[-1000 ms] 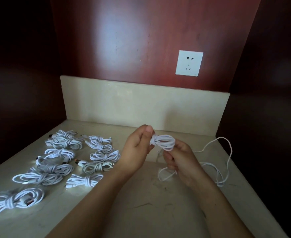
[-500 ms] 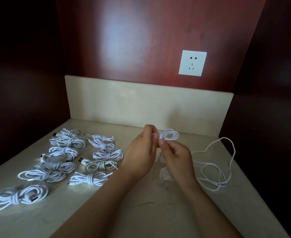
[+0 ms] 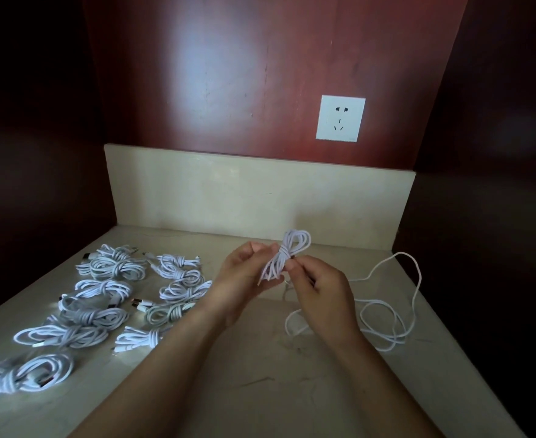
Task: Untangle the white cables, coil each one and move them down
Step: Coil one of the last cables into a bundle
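A small bundle of white cable [image 3: 287, 254] is held up over the middle of the beige counter [image 3: 260, 390]. My left hand [image 3: 247, 279] grips the bundle's lower half, and my right hand [image 3: 320, 289] pinches the wrap at its waist. The upper loops stick out above both hands. A loose white cable [image 3: 386, 314] sprawls on the counter to the right, and a strand of it runs toward my right hand. Several coiled white cables [image 3: 102, 298] lie in two rows on the left.
A beige upstand [image 3: 244, 194] closes the counter at the back, under a red-brown wall with a white socket [image 3: 340, 118]. Dark panels stand on both sides. The counter's right edge [image 3: 469, 368] runs diagonally beside the loose cable.
The bundle has turned from lying sideways to standing upright with its loops up. My right hand moved from below the bundle to its waist.
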Tool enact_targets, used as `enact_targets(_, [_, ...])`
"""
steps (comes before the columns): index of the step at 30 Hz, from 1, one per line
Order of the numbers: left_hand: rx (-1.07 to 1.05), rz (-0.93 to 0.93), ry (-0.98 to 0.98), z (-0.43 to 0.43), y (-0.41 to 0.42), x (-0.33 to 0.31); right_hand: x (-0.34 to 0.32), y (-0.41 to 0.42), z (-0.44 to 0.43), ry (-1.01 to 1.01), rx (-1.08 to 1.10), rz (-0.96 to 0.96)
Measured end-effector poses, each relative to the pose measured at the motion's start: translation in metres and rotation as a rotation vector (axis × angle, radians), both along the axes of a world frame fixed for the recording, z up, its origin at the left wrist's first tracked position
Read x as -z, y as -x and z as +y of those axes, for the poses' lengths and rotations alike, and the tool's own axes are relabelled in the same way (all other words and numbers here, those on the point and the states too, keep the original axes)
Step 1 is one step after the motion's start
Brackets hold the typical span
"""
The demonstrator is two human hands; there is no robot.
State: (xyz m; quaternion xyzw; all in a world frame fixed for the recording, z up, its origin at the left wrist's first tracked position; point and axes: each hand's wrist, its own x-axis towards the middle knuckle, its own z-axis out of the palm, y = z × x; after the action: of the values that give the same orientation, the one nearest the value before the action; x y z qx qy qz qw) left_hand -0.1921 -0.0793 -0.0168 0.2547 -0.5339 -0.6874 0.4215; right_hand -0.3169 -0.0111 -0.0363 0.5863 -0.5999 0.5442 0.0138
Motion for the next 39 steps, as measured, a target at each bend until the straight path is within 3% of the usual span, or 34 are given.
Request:
enact_targets(3, [0.318, 0.011, -0.21, -0.001, -0.006, -0.003, -0.002, 0.0, 0.001, -0.007, -0.061, -0.053])
enact_targets(6, [0.43, 0.036, -0.238, 0.003, -0.006, -0.008, -0.002, 0.0, 0.0, -0.057, -0.144, -0.113])
enact_targets(21, [0.254, 0.124, -0.127, 0.008, -0.001, -0.003, 0.006, 0.019, -0.01, -0.149, -0.087, -0.236])
enact_targets(31, [0.129, -0.139, -0.014, 0.01, 0.008, 0.008, 0.014, 0.016, -0.012, -0.233, 0.031, -0.205])
enact_targets(39, [0.07, -0.125, -0.009, 0.013, 0.007, 0.003, 0.014, 0.006, -0.01, -0.265, 0.033, -0.213])
